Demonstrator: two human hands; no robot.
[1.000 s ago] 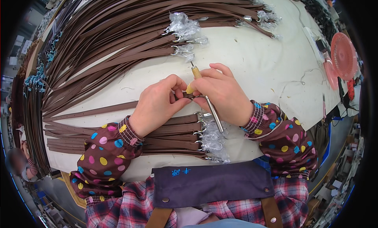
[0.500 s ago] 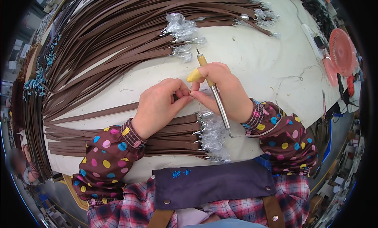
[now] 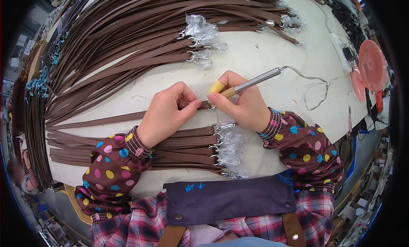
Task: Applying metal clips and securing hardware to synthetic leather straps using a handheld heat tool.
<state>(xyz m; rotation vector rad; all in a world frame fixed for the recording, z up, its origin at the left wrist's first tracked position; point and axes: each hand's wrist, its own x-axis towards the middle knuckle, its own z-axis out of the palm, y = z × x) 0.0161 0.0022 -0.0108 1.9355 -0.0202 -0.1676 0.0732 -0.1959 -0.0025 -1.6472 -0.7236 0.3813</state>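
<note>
A: What is different now?

B: The pen-shaped tool (image 3: 257, 79) has swung round in the right hand (image 3: 247, 106). Half a second ago its thin tip pointed at the far side of the desk (image 3: 272, 55), handle toward the wearer; now the handle leans out to the far right, a grey cord (image 3: 317, 80) trailing from its end, and the wooden collar (image 3: 230, 92) slopes down to the left.

A: Where is the strap?

B: The brown strap (image 3: 106, 120) comes in from the left, passes under the left hand (image 3: 165, 112) and ends between the two hands at a metal ring (image 3: 211, 106), which shows more clearly than it did.

A: And the fingers?

B: The left thumb and forefinger pinch the strap close to that ring. The right fingers are wrapped round the tool, the forefinger wearing a yellow finger cover (image 3: 217, 86); whether the right thumb touches the ring, one cannot tell.

A: Is the tip on the strap?

B: It is hidden behind the fingers.

A: So what does the turn mean for the work?

B: Judging by the slant, the tool has gone from being carried out of the way to a working pose at the ring end. The near bundle of straps (image 3: 183, 142) and the far heap of straps (image 3: 128, 25) lie as they did.
</note>
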